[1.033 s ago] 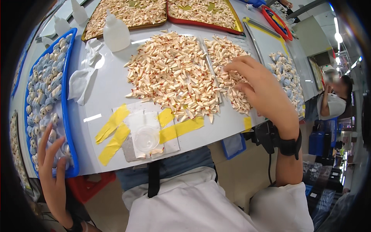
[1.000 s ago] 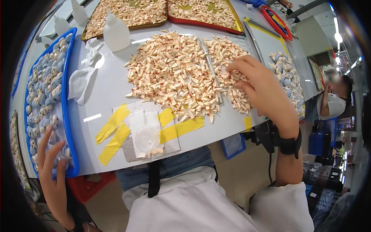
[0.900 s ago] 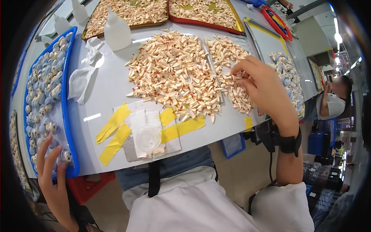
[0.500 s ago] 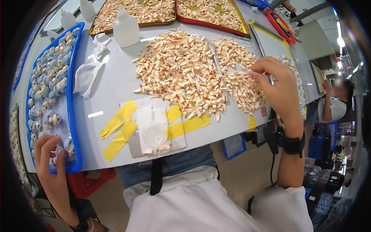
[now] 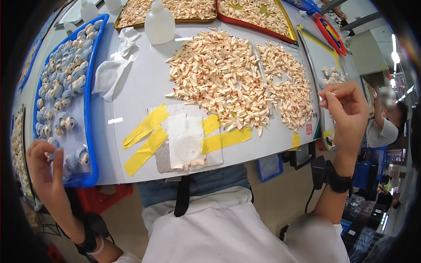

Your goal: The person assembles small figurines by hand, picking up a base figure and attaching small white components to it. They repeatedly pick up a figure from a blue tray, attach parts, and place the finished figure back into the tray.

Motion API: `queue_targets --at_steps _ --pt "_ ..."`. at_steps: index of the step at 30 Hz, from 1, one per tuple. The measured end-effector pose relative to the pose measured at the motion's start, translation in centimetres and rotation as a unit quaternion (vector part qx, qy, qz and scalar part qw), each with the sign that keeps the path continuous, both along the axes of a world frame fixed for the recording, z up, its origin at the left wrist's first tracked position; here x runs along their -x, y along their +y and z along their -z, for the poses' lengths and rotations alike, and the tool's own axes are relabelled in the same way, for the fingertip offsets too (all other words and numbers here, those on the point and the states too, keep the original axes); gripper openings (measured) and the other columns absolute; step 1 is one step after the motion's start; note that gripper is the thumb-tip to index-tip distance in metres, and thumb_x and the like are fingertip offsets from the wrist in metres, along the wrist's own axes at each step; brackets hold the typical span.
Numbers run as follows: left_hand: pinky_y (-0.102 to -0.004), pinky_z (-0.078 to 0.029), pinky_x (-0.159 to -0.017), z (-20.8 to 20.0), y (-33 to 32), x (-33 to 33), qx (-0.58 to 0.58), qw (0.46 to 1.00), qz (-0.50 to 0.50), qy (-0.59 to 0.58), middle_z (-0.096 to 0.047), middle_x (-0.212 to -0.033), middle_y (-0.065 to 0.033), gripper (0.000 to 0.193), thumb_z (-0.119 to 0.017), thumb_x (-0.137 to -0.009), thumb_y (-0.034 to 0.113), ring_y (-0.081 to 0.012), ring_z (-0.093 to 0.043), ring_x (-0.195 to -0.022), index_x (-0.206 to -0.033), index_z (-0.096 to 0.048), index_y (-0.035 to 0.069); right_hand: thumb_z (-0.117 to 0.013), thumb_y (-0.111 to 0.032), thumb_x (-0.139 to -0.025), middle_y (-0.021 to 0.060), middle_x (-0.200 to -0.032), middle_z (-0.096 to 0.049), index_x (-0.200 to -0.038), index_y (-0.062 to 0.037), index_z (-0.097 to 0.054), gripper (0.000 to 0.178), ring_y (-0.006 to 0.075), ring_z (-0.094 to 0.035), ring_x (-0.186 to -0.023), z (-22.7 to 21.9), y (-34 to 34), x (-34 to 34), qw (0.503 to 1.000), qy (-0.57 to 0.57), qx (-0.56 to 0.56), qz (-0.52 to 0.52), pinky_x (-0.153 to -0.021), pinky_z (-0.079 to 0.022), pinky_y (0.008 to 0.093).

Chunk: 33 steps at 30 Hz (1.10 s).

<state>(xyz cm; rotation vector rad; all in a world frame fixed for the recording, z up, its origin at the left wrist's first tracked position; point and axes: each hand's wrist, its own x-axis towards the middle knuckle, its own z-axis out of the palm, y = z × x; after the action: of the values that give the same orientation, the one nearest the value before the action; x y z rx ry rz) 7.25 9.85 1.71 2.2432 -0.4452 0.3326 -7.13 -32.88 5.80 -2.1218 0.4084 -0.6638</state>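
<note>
Left hand [image 5: 43, 168] clamped on small blue figurine [image 5: 51, 155], near-left blue tray [image 5: 89, 144], right hand [image 5: 348, 107] fingertips together, contents unclear, beyond pale pile [image 5: 221, 79]

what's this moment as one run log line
left hand: pinching blue-and-white figurine at blue tray | right hand: raised right of red-tipped cream pieces, apparently pinching one | white cloths: on table

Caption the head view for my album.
Left hand holds a figurine at the blue tray; right hand pinches a cream piece.
</note>
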Motion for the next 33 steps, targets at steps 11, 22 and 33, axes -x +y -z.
queue_targets --at_steps 11,22,33 --pt "-0.016 -0.042 -0.051 0.9 -6.2 5.5 0.298 0.934 0.146 0.129 -0.043 -0.112 -0.0211 0.033 -0.062 -0.079 0.034 -0.0139 -0.054 -0.073 -0.092 -0.049 0.006 -0.062 0.01 -0.067 0.0097 -0.079 -0.06 -0.08 0.0031 -0.058 0.016 0.0143 -0.059 -0.072 -0.7 4.2 -0.5 0.993 0.007 -0.061 -0.101 -0.069 -0.047 0.0238" --pt "-0.0199 -0.044 -0.049 2.4 -9.2 7.8 0.43 0.829 0.185 0.305 -0.045 -0.109 -0.0222 0.039 -0.057 -0.083 0.031 -0.0205 -0.056 -0.063 -0.097 -0.045 -0.002 -0.061 0.01 -0.062 0.0097 -0.077 -0.055 -0.075 0.0009 -0.058 0.017 0.0161 -0.052 -0.073 0.3 11.5 -4.8 0.958 0.094 0.014 -0.271 -0.068 -0.039 0.0245" --pt "-0.0215 -0.049 -0.056 1.6 -9.8 8.3 0.482 0.789 0.124 0.36 -0.053 -0.099 -0.0203 0.042 -0.064 -0.078 0.028 -0.0208 -0.06 -0.074 -0.1 -0.045 -0.001 -0.062 0.009 -0.054 0.0046 -0.071 -0.046 -0.068 -0.0019 -0.058 0.018 0.0154 -0.047 -0.067 0.8 13.7 -5.9 0.941 0.102 0.189 -0.262 -0.06 -0.036 0.0244"
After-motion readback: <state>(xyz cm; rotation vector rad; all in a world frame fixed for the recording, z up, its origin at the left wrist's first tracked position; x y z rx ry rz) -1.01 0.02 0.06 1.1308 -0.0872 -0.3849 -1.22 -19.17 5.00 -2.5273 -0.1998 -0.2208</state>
